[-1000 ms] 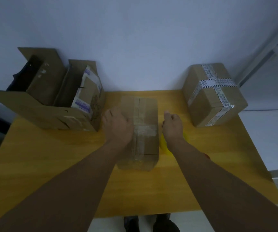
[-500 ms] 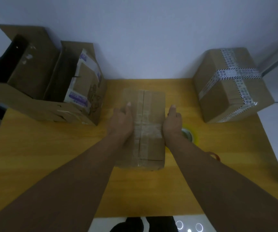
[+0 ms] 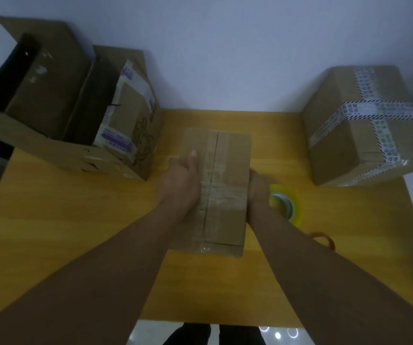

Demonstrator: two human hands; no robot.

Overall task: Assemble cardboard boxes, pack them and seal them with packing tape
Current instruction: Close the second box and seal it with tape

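1. The small cardboard box (image 3: pixel 222 188) lies in the middle of the counter (image 3: pixel 76 220). Its top flaps are closed, with clear tape along the centre seam and a band across it. This box looks assembled and sealed on the face that shows; its underside and contents are hidden.
2. The left grip (image 3: pixel 180 185) clasps the box's left side, thumb laid over the top edge. The right grip (image 3: pixel 259 190) lies against the right side with its fingers hidden below the edge, so I cannot tell whether they curl round it. Judging by the hold, the step in hand is turning or shifting the sealed box.
3. A larger taped box (image 3: pixel 364 135), crossed with printed white tape, stands at the far right of the counter and looks finished.
4. The tape roll (image 3: pixel 287 202) lies just beside the right grip. An orange-red item (image 3: pixel 325 239) shows past the right forearm; I cannot tell what it is.
5. The open carton (image 3: pixel 51 115) at the far left holds folded cardboard and dark contents, so more boxes probably remain to build, pack and tape.
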